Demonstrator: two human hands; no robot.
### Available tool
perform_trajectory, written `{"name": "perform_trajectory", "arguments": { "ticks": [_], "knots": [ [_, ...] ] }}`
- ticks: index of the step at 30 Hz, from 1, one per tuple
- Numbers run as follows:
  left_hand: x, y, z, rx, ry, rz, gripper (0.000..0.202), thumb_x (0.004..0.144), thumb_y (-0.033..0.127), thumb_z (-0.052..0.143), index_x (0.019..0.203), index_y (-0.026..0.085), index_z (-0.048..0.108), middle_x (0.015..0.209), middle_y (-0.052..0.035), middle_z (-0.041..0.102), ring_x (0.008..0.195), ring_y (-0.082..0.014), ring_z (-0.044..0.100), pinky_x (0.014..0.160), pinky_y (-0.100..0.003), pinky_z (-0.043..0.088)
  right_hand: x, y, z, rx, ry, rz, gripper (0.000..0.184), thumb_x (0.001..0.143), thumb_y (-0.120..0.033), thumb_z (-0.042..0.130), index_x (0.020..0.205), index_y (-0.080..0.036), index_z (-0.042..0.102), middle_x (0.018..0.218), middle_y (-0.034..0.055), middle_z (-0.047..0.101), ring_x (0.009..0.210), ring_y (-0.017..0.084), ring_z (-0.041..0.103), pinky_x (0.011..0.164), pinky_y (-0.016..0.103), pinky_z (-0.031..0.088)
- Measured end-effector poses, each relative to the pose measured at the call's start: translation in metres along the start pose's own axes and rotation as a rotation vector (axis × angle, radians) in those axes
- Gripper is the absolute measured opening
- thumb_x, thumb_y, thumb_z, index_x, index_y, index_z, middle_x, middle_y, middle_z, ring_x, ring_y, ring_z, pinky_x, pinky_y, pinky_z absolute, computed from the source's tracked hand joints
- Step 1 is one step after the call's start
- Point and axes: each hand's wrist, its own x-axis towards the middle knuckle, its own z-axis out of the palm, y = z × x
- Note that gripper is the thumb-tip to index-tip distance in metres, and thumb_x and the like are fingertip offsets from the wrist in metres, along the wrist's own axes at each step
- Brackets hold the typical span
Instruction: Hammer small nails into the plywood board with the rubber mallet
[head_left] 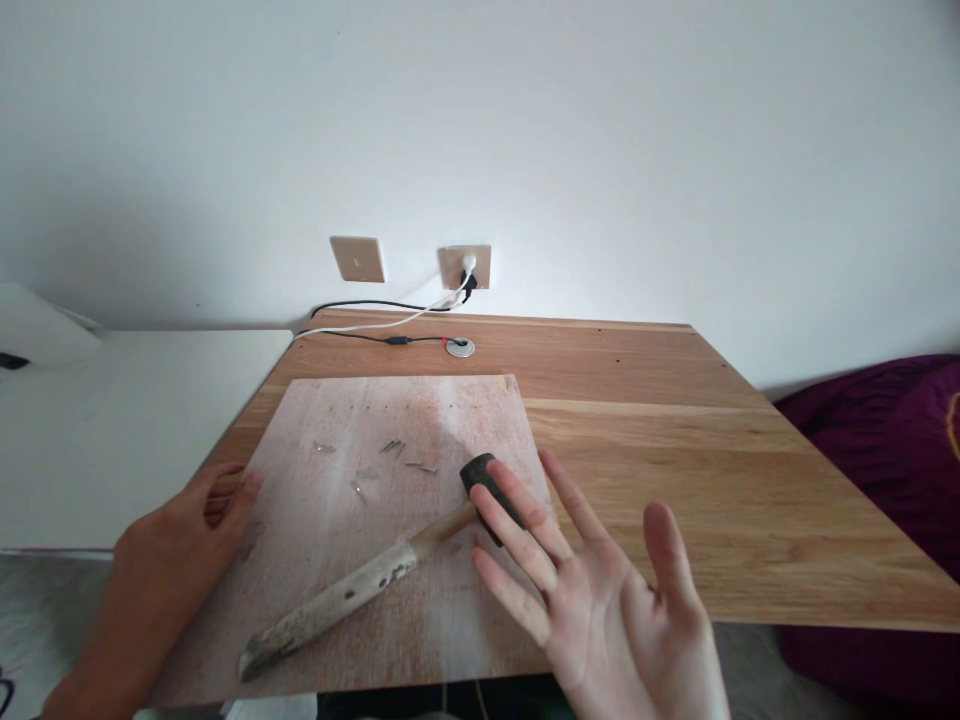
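Note:
A hammer (360,585) with a worn wooden handle and a dark head lies slantwise on a pale plywood board (442,620). Several loose nails (390,460) are scattered on the board's far half. My right hand (600,590) is raised palm up over the board's right edge, fingers spread and empty, its fingertips in front of the hammer head. My left hand (187,530) rests at the board's left edge with the fingers curled loosely; nothing shows in it.
The board lies on a wooden desk (712,480) against a white wall. Cables (382,325) run from a wall socket (465,266) across the desk's back edge. A white surface (112,430) adjoins on the left; purple fabric (885,430) lies at the right.

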Motion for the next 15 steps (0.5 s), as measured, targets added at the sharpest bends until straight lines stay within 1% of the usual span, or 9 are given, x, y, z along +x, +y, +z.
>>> {"name": "perform_trajectory", "arguments": {
  "ticks": [3, 4, 7, 10, 12, 15],
  "knots": [
    [-0.001, 0.006, 0.0, 0.107, -0.092, -0.071, 0.07, 0.099, 0.06, 0.026, 0.133, 0.016, 0.068, 0.102, -0.0191, 0.079, 0.094, -0.0428, 0.075, 0.083, -0.049, 0.056, 0.001, 0.001, -0.002, 0.005, -0.013, -0.031, 0.073, 0.092, -0.085, 0.048, 0.14, -0.034, 0.068, 0.156, 0.0107, 0.063, 0.15, 0.034, 0.051, 0.125, 0.065, 0.031],
    [-0.002, 0.008, 0.001, 0.123, -0.1, -0.073, 0.071, 0.099, 0.06, 0.024, 0.134, 0.016, 0.067, 0.103, -0.0194, 0.079, 0.095, -0.0427, 0.075, 0.084, -0.049, 0.056, 0.001, 0.001, -0.003, 0.008, -0.019, -0.037, 0.073, 0.093, -0.085, 0.047, 0.14, -0.034, 0.068, 0.156, 0.0108, 0.063, 0.15, 0.034, 0.051, 0.125, 0.064, 0.032],
    [-0.004, 0.014, 0.003, 0.145, -0.08, -0.038, 0.069, 0.1, 0.059, 0.025, 0.133, 0.017, 0.069, 0.104, -0.0181, 0.08, 0.093, -0.0405, 0.076, 0.082, -0.047, 0.057, 0.001, 0.0, -0.003, 0.01, -0.018, -0.052, 0.073, 0.094, -0.084, 0.046, 0.141, -0.033, 0.067, 0.155, 0.0113, 0.063, 0.15, 0.032, 0.052, 0.125, 0.061, 0.033],
    [-0.008, 0.022, 0.005, 0.138, -0.069, -0.009, 0.063, 0.101, 0.057, 0.03, 0.128, 0.018, 0.072, 0.1, -0.0151, 0.081, 0.092, -0.0375, 0.077, 0.08, -0.043, 0.058, 0.001, 0.0, -0.003, 0.0, 0.008, -0.062, 0.072, 0.095, -0.083, 0.046, 0.14, -0.031, 0.069, 0.154, 0.0116, 0.064, 0.149, 0.03, 0.053, 0.127, 0.057, 0.032],
    [-0.01, 0.027, 0.007, 0.118, -0.07, 0.006, 0.06, 0.101, 0.055, 0.032, 0.125, 0.018, 0.073, 0.097, -0.0132, 0.081, 0.093, -0.0364, 0.077, 0.079, -0.042, 0.057, 0.0, -0.001, -0.003, -0.01, 0.03, -0.07, 0.071, 0.095, -0.082, 0.047, 0.138, -0.031, 0.07, 0.153, 0.0112, 0.065, 0.149, 0.029, 0.053, 0.128, 0.056, 0.03],
    [-0.012, 0.03, 0.012, 0.085, -0.043, 0.055, 0.055, 0.102, 0.054, 0.036, 0.123, 0.02, 0.074, 0.095, -0.0105, 0.082, 0.091, -0.0349, 0.078, 0.078, -0.04, 0.057, 0.0, -0.001, -0.004, -0.022, 0.063, -0.082, 0.072, 0.093, -0.083, 0.049, 0.141, -0.032, 0.068, 0.153, 0.0116, 0.065, 0.15, 0.029, 0.052, 0.128, 0.057, 0.03]
  ]
}}
